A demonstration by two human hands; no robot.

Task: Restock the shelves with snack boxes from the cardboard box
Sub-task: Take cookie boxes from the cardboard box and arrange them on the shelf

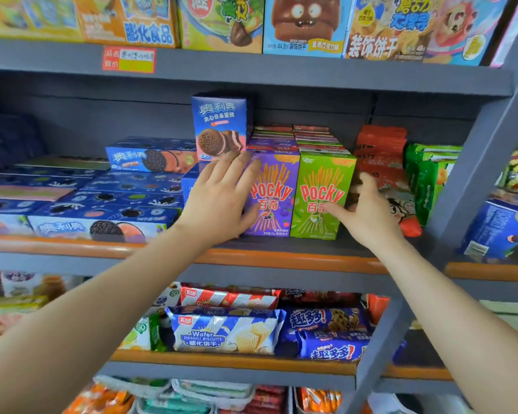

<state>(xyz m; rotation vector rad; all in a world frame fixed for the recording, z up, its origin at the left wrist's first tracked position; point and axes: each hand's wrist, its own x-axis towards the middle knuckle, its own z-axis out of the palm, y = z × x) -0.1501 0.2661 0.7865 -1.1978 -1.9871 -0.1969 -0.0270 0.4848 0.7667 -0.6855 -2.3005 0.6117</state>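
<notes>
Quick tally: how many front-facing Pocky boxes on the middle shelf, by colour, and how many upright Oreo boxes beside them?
Purple Pocky box: 1
Green Pocky box: 1
Upright Oreo box: 1
Total: 3
More Pocky boxes stand behind; their count is unclear.

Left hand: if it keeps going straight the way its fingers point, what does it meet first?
Probably the upright Oreo box: the left hand lies flat against the purple Pocky box, fingertips aimed up and right at it. Depth is unclear.
</notes>
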